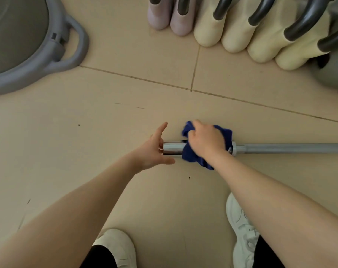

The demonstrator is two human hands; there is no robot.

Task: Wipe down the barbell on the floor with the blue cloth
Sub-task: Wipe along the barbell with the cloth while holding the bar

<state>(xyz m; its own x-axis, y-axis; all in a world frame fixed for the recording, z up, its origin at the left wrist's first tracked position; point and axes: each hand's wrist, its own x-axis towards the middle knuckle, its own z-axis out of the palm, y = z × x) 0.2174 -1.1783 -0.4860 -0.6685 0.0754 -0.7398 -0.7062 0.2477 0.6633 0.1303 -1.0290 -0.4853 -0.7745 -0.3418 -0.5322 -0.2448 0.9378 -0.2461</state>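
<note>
White sneakers (241, 231) stand nearest, on the tan floor (86, 151). Beyond them the right hand (204, 142) is clenched around the blue cloth (191, 157), pressing it onto the chrome sleeve of the barbell (280, 148). Just left of that grip, the left hand (154, 151) is spread, fingers released, touching the sleeve's end.

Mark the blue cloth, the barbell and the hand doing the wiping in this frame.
blue cloth (190, 156): head view, on the fold hanging below the sleeve.
barbell (290, 148): head view, on the bare grey shaft right of the collar.
right hand (206, 141): head view, on the back of the hand.
</note>
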